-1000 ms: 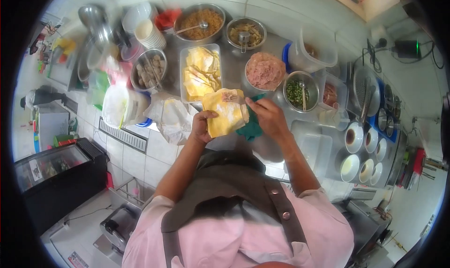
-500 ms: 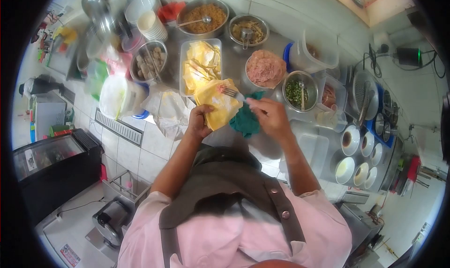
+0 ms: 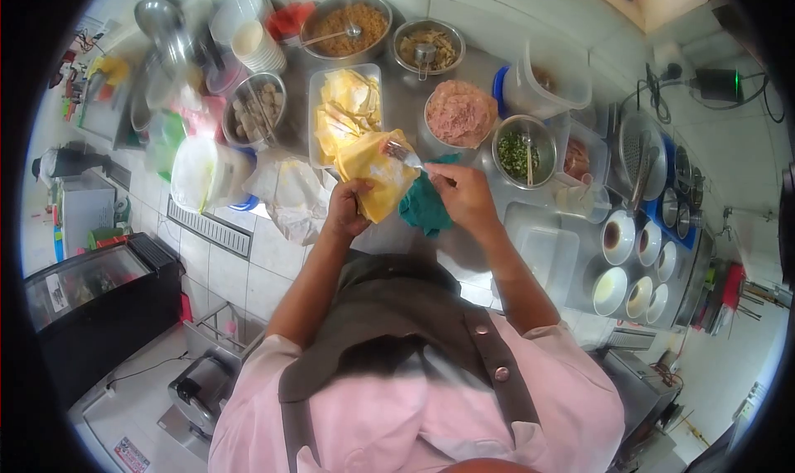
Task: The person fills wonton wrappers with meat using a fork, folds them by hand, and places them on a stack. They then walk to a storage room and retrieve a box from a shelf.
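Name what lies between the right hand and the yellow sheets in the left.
In the head view, a fork spans the gap, held in the right hand, its prongs over the yellow sheets; a green cloth shows below it.

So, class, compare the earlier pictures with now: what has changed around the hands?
The left hand has tilted the yellow wrappers slightly, nearer the plastic tray. The fork in the right hand has swung from nearly level to slanting, tines up and left. Both grips stayed; the minced meat stayed put.
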A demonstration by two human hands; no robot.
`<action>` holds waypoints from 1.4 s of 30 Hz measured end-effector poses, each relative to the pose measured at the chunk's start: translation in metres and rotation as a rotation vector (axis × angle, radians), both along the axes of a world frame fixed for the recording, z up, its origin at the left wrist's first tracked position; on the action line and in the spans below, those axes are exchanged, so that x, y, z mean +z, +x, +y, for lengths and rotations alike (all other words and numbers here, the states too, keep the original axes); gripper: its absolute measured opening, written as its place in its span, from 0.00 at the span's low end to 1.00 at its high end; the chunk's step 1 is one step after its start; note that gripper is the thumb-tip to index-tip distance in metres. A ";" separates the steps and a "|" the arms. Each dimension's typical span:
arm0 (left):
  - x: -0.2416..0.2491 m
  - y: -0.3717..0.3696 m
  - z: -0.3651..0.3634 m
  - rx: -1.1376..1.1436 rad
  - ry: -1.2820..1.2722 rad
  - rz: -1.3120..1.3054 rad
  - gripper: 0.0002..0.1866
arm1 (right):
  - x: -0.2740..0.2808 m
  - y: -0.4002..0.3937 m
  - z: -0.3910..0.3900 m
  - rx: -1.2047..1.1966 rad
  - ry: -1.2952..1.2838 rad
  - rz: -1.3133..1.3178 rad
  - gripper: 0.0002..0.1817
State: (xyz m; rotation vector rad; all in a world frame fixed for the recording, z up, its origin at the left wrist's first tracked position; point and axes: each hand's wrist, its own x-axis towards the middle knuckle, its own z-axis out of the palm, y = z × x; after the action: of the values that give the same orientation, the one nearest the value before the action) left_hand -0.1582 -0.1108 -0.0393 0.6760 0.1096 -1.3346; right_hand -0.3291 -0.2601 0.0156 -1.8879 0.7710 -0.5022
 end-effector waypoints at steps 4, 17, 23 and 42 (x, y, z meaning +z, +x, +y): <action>0.017 -0.001 -0.006 0.054 0.015 -0.008 0.27 | -0.013 0.002 0.012 0.007 -0.432 -0.101 0.13; 0.009 -0.009 -0.020 0.242 0.167 -0.230 0.29 | -0.019 -0.003 0.015 0.071 -0.591 -0.011 0.14; 0.013 0.005 -0.014 0.272 0.223 -0.188 0.29 | -0.031 -0.036 -0.021 -0.081 -0.366 0.030 0.20; -0.005 -0.011 0.006 0.190 0.068 -0.129 0.26 | -0.005 0.057 0.030 0.174 -0.561 0.084 0.13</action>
State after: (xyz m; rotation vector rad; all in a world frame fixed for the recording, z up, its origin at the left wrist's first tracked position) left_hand -0.1693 -0.1045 -0.0447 0.7875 0.1129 -1.1061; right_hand -0.2723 -0.2299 0.0107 -2.4836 0.5434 -0.5711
